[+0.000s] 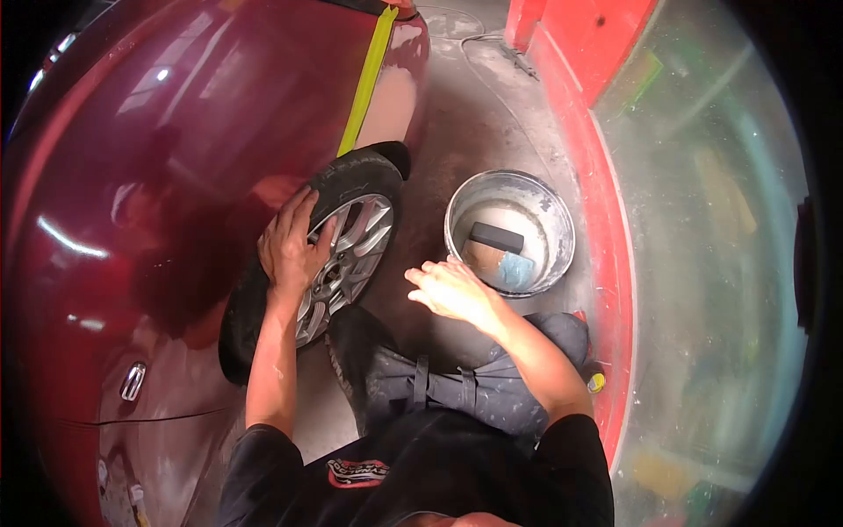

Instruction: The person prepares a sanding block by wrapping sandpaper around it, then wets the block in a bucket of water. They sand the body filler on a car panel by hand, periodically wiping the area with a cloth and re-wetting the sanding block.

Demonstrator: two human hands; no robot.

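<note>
My left hand (293, 241) rests against the black tyre (241, 327) of a dark red car (167, 202), fingers apart, thumb towards the silver alloy wheel (362, 230). It holds nothing. Over the floor between wheel and bucket is my right hand (450, 290), its fingers stretched out and nothing seen in them. Just beyond it stands a grey, stained bucket (562, 215) with whitish liquid inside. A dark rectangular block (497, 237), a tan piece (481, 258) and a light blue piece (515, 270) lie in the bucket.
Yellow-green tape (367, 79) runs down the car body beside a pale sanded patch (391, 105). A red-framed panel (615, 263) with a cloudy see-through sheet (711, 263) bounds the right side. A thin hose (492, 88) crosses the dusty floor (457, 105).
</note>
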